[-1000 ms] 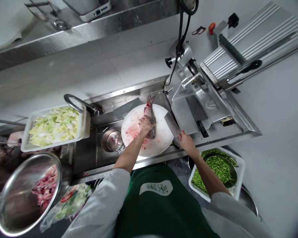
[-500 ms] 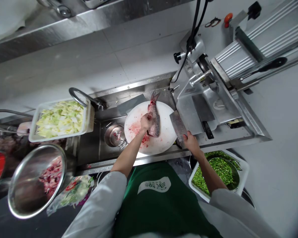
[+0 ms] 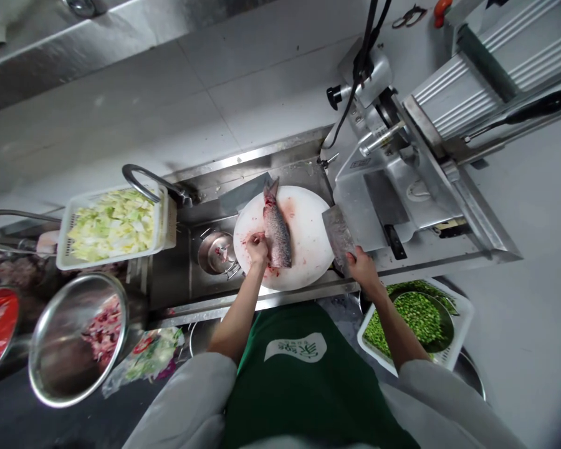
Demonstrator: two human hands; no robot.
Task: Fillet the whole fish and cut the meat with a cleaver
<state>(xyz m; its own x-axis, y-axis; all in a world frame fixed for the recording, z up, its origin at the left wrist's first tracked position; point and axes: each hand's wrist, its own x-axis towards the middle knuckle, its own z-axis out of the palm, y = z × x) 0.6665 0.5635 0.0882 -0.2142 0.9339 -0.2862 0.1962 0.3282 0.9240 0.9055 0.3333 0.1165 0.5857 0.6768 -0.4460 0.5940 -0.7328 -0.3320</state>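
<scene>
A headless fish (image 3: 277,236) lies on the round white cutting board (image 3: 308,231), its tail toward the wall and its cut end toward me. Close against the fish's left side, my left hand (image 3: 258,249) is closed; red bits show at its fingers, and what they hold is hidden. Blood stains the board around that hand and beside the tail. My right hand (image 3: 363,269) grips a cleaver (image 3: 338,234) by its handle, with the wide, smeared blade over the board's right edge, apart from the fish.
A steel pot (image 3: 216,252) sits in the sink left of the board. Farther left are a basket of chopped cabbage (image 3: 112,224) and a steel bowl (image 3: 44,368) with meat pieces. On the right stand a slicing machine (image 3: 397,168), another cleaver (image 3: 386,199) and a basket of chopped greens (image 3: 462,330).
The fish has shifted left on the board and turned slightly. My left hand has moved from on top of the fish to its left side. The cleaver has stayed nearly in place.
</scene>
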